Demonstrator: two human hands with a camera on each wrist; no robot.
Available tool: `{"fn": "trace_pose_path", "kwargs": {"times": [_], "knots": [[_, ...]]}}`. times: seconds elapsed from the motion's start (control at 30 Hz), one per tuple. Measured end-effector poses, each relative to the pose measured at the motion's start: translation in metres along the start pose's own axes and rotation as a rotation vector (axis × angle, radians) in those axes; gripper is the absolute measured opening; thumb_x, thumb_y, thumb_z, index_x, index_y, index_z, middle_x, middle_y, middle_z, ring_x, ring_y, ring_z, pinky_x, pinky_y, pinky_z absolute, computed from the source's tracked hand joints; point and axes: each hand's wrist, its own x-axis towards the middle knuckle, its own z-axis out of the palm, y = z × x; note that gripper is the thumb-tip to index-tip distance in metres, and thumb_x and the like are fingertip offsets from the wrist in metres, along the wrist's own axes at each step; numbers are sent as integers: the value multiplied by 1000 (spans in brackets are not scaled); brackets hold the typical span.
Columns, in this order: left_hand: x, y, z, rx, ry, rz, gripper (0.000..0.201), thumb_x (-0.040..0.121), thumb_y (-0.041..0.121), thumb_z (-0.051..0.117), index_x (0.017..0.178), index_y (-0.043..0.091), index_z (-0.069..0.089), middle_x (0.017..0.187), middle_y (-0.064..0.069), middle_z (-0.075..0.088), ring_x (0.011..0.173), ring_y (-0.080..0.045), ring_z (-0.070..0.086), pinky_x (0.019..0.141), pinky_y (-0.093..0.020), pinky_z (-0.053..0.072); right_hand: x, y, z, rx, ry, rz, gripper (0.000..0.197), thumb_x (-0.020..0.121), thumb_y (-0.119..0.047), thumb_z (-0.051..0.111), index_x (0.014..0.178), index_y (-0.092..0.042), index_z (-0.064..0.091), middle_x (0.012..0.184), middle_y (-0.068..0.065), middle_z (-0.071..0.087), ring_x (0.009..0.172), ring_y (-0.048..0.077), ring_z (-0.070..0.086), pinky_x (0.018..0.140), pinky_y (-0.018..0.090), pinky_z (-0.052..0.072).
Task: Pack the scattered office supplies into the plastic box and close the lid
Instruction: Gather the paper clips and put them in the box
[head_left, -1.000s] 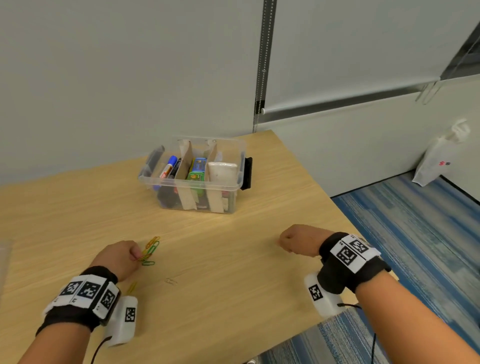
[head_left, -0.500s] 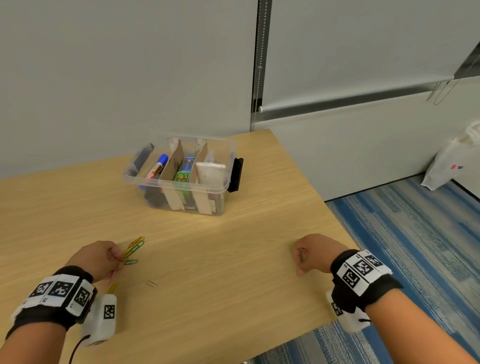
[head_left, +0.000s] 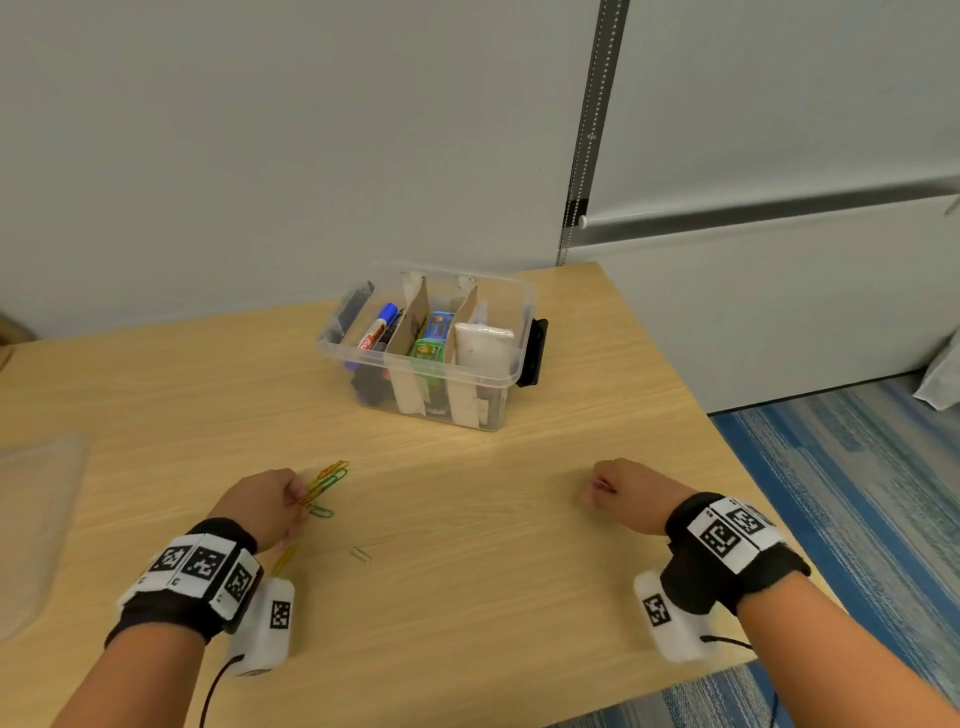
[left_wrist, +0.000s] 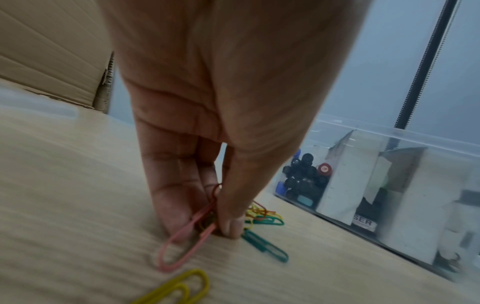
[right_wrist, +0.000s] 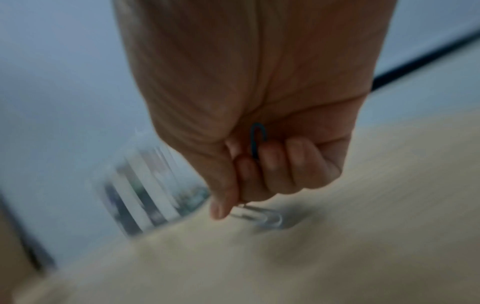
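The clear plastic box (head_left: 511, 364), lidless and split by cardboard dividers, holds markers and other supplies at the back of the table. My left hand (head_left: 296, 499) pinches coloured paper clips (head_left: 328, 479) on the tabletop. In the left wrist view, thumb and fingers of that left hand (left_wrist: 205, 224) squeeze a pink clip (left_wrist: 187, 234); a green clip (left_wrist: 265, 244) and a yellow clip (left_wrist: 179, 288) lie loose beside it. My right hand (head_left: 597, 488) is curled in a fist near the right edge. This right hand (right_wrist: 233, 203) pinches a silver clip (right_wrist: 259, 215) and keeps a blue clip (right_wrist: 257, 139) in the curled fingers.
A loose silver clip (head_left: 360, 555) and a yellow clip (head_left: 284, 558) lie on the wooden table (head_left: 467, 597) between my hands. The clear lid (head_left: 36, 499) rests at the far left. The table's right edge drops to blue carpet (head_left: 857, 467). A cardboard box (left_wrist: 52, 51) stands behind.
My head view has swung sideways. The left hand stays at the clip pile. The right hand dipped toward the table near the right edge and has shifted slightly left, still curled.
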Motion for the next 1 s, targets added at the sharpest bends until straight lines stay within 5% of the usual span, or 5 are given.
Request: {"fn": "trace_pose_path", "kwargs": {"times": [0.27,0.47,0.7,0.83,1.0], "knots": [[-1,-17,7,-263,55,58,10,84,5,63,79,14,64,64,-5,69,59,-19,66,62,-29,52,25,-50,25,442,-19,-90,20,98,-27,46,81,-17,45,69,-7,40,61,7,36,61,22,33],[-3,-30,4,-403,35,127,23,91,0,52,92,16,68,78,-13,71,61,-16,67,62,-22,55,23,-43,1,119,204,-24,5,90,-16,53,90,-20,55,70,-5,50,61,10,45,58,22,39],[0,-30,-1,-525,30,105,23,93,-1,50,92,11,69,77,-13,72,56,-8,67,55,-9,51,35,-79,35,88,112,27,24,82,-42,66,90,-22,57,95,-3,60,86,14,55,71,26,45],[-2,-30,-6,-804,20,6,21,96,-1,45,104,-2,64,92,-18,69,74,-19,69,65,-16,56,47,-101,57,-9,184,17,16,90,-32,55,95,-17,57,98,1,62,89,19,59,79,32,50],[-11,-22,-10,-1199,-6,-122,19,99,1,39,95,1,58,83,-14,61,71,-21,62,54,-17,57,52,-118,62,-286,97,25,19,93,-32,43,100,-15,48,89,1,52,78,19,51,69,30,43]]}}
